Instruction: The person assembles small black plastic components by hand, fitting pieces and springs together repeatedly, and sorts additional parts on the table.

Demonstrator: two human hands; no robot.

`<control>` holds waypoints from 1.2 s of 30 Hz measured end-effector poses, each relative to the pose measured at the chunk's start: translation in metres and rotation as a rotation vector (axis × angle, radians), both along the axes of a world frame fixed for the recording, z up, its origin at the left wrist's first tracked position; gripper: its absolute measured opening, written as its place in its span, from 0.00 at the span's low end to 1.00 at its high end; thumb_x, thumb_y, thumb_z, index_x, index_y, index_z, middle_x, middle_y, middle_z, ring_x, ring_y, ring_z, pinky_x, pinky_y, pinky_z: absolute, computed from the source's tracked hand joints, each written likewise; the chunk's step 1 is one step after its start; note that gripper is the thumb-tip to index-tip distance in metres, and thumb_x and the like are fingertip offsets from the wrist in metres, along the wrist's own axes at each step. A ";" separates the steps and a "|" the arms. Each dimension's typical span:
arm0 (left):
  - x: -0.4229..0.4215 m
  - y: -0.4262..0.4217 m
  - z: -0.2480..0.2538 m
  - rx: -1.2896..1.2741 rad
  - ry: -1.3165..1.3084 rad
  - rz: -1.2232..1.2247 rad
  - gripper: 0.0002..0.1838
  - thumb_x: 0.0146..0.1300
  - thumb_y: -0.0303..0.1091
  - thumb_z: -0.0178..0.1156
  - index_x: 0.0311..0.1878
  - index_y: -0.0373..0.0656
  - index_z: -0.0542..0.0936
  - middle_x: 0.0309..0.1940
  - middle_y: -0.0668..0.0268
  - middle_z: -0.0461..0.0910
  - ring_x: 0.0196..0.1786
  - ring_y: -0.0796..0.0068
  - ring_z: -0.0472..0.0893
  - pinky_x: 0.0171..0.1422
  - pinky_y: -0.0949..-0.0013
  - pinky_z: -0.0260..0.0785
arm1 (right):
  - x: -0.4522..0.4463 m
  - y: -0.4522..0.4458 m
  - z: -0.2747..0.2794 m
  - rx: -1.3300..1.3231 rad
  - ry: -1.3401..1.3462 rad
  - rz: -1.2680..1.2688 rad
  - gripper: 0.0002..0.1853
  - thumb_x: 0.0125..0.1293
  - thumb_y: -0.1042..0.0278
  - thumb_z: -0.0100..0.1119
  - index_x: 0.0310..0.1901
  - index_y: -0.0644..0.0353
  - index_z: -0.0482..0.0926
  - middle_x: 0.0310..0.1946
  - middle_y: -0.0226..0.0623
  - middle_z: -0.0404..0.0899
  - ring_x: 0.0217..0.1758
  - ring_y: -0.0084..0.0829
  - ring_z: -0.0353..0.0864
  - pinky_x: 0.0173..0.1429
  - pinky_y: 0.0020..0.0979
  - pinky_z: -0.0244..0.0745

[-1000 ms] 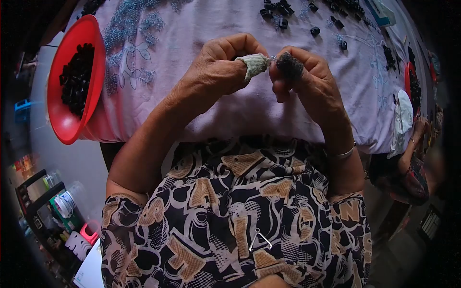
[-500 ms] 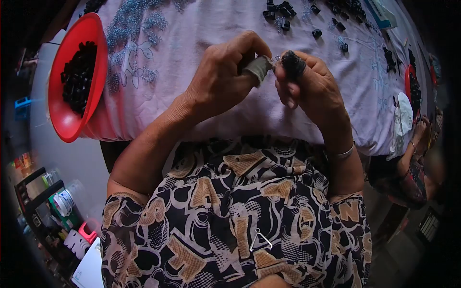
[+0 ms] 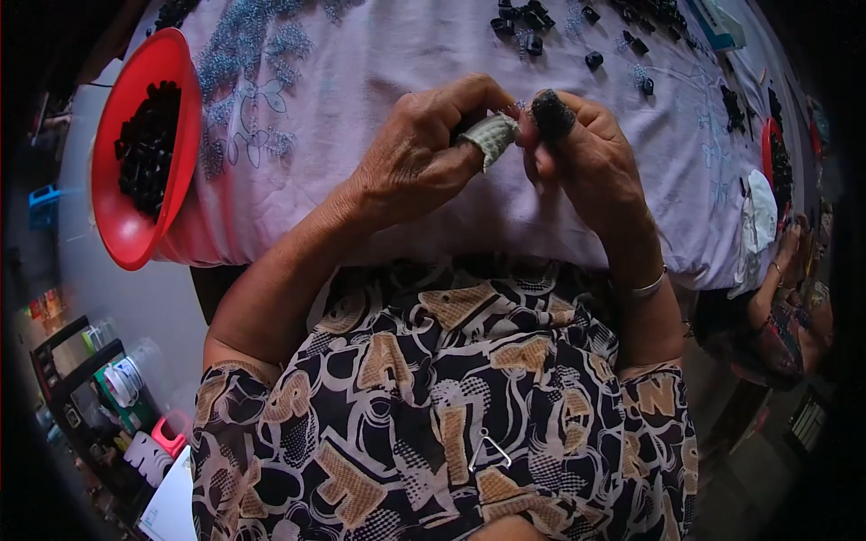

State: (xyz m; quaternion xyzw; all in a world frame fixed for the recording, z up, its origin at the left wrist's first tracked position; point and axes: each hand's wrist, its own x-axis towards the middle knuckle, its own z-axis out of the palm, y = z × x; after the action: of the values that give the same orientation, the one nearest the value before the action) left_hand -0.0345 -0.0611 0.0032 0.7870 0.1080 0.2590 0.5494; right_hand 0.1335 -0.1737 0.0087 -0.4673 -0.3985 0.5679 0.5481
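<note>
My left hand (image 3: 406, 153) is closed in a pinch, its thumb wrapped in a pale cloth finger cover (image 3: 492, 137). Facing it, my right hand (image 3: 595, 167) is also pinched, with a black cover (image 3: 552, 115) on its thumb. The fingertips of both hands nearly meet above the cloth (image 3: 361, 54). Whatever lies between them is too small and too hidden to name. Beyond the hands, several small black plastic pieces (image 3: 534, 43) lie scattered. Clusters of tiny blue-grey pieces (image 3: 244, 54) are spread at the upper left.
On the left, a red bowl (image 3: 188, 135) holds a heap of black pieces (image 3: 149, 149). A white bag (image 3: 756, 221) hangs at the right table edge, near another person's arm (image 3: 767, 293). A blue-and-white box (image 3: 717, 25) stands at the far right. A shelf (image 3: 86, 361) is at lower left.
Both hands stay close together. My left hand has lowered slightly and its thumb has turned, showing more of the pale cover. My right fingers have drawn in a little.
</note>
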 end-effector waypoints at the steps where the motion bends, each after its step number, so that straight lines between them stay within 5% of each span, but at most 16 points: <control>1: -0.001 0.000 0.005 -0.004 0.088 -0.002 0.10 0.58 0.25 0.52 0.43 0.37 0.76 0.29 0.64 0.77 0.33 0.79 0.75 0.38 0.74 0.67 | 0.001 -0.001 -0.001 0.010 0.003 -0.001 0.19 0.69 0.50 0.52 0.37 0.61 0.77 0.19 0.26 0.76 0.20 0.15 0.73 0.25 0.16 0.71; 3: -0.002 0.001 0.007 -0.010 0.178 -0.006 0.12 0.57 0.24 0.50 0.44 0.36 0.76 0.35 0.65 0.77 0.39 0.81 0.76 0.43 0.76 0.67 | -0.002 -0.002 0.000 0.008 -0.029 -0.052 0.19 0.69 0.50 0.53 0.38 0.61 0.77 0.20 0.27 0.76 0.20 0.15 0.74 0.26 0.16 0.72; 10: -0.005 0.001 0.008 -0.044 0.155 0.033 0.13 0.53 0.25 0.49 0.42 0.37 0.77 0.30 0.67 0.75 0.33 0.80 0.73 0.37 0.74 0.65 | -0.008 0.004 0.005 0.087 -0.237 -0.173 0.17 0.63 0.58 0.63 0.44 0.62 0.73 0.29 0.31 0.78 0.26 0.17 0.78 0.29 0.17 0.75; 22: -0.003 0.005 0.000 -0.178 0.005 -0.074 0.15 0.54 0.34 0.49 0.40 0.36 0.77 0.22 0.69 0.71 0.26 0.81 0.69 0.31 0.74 0.62 | 0.000 0.003 -0.012 0.283 -0.397 -0.056 0.11 0.67 0.72 0.56 0.48 0.64 0.73 0.38 0.30 0.75 0.42 0.16 0.74 0.44 0.19 0.76; 33: -0.006 0.008 0.007 -0.408 0.096 -0.129 0.15 0.55 0.33 0.46 0.41 0.37 0.77 0.25 0.73 0.69 0.26 0.88 0.64 0.29 0.80 0.58 | -0.007 0.003 -0.006 0.313 -0.515 -0.184 0.05 0.63 0.77 0.59 0.40 0.64 0.76 0.33 0.31 0.75 0.37 0.17 0.77 0.41 0.18 0.75; 35: -0.005 0.008 0.004 -0.360 0.122 -0.115 0.24 0.59 0.49 0.53 0.47 0.37 0.77 0.25 0.76 0.70 0.24 0.91 0.65 0.26 0.84 0.55 | -0.006 0.003 -0.006 0.308 -0.553 -0.179 0.04 0.63 0.76 0.59 0.39 0.64 0.76 0.33 0.32 0.75 0.37 0.17 0.77 0.40 0.18 0.75; 36: -0.005 0.008 0.004 -0.358 0.121 -0.116 0.24 0.59 0.49 0.53 0.47 0.37 0.77 0.25 0.76 0.70 0.24 0.91 0.65 0.26 0.84 0.55 | -0.006 0.004 -0.005 0.334 -0.584 -0.176 0.04 0.64 0.75 0.58 0.38 0.64 0.76 0.32 0.32 0.76 0.35 0.18 0.77 0.38 0.18 0.75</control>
State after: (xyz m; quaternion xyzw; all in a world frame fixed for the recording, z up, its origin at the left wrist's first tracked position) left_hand -0.0399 -0.0535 0.0069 0.6957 0.1396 0.1558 0.6872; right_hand 0.1271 -0.1696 0.0036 -0.5464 -0.5841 0.2875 0.5269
